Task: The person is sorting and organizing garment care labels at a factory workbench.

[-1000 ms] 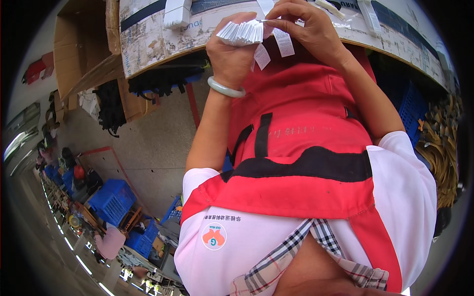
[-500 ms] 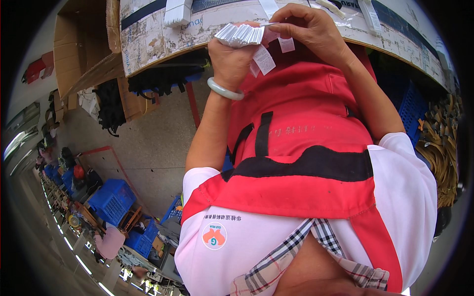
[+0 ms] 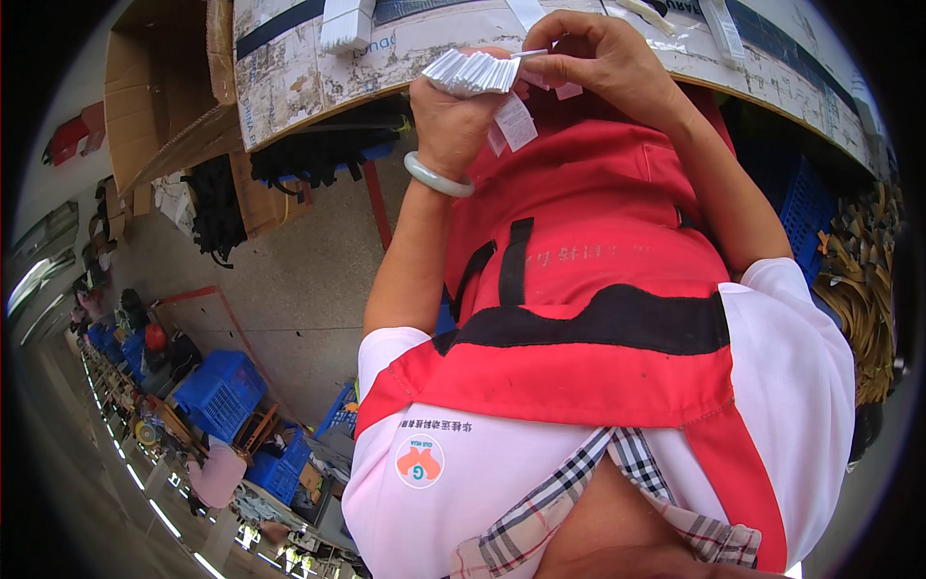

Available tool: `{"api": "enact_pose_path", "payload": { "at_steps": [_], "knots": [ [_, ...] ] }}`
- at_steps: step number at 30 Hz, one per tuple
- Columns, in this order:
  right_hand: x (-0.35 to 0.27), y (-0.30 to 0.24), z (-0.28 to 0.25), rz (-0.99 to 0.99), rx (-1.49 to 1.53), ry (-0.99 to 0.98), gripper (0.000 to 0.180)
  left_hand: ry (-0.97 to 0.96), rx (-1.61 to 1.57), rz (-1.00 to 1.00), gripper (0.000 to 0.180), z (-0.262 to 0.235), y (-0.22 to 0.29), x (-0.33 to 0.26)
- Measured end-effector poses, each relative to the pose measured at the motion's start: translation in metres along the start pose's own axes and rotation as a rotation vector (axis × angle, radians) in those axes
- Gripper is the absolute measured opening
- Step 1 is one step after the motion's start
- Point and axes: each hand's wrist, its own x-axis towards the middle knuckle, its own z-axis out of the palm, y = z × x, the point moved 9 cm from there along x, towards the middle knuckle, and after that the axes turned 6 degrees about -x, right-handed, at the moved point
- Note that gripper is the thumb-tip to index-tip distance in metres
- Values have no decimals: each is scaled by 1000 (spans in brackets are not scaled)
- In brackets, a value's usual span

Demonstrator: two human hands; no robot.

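Observation:
A fanned stack of folded white labels is gripped in my left hand, which wears a pale bangle on the wrist. Below that fist hangs a loose printed label. Close by on the right, my right hand pinches a thin white label between thumb and finger, its near end at the edge of the stack. Part of another hanging label shows beneath the right fingers. Both hands are above the red apron, at the table's edge.
The worn, paper-covered table carries a bundle of white strips and another white strip bundle. An open cardboard box stands at the left. Blue crates and a person in pink are farther off.
My right hand has shifted slightly, and the label in its pinch has tilted. The label hanging under it has swung up, partly behind the fingers. My left hand stays nearly still.

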Motion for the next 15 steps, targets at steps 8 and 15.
{"api": "enact_pose_path", "payload": {
  "at_steps": [8,15],
  "knots": [
    [1,4,0,2,-6,-15,17,24,9,-18,20,3,3,0],
    [-2,0,2,17,-59,17,15,53,54,-22,18,0,6,-5]
  ]
}}
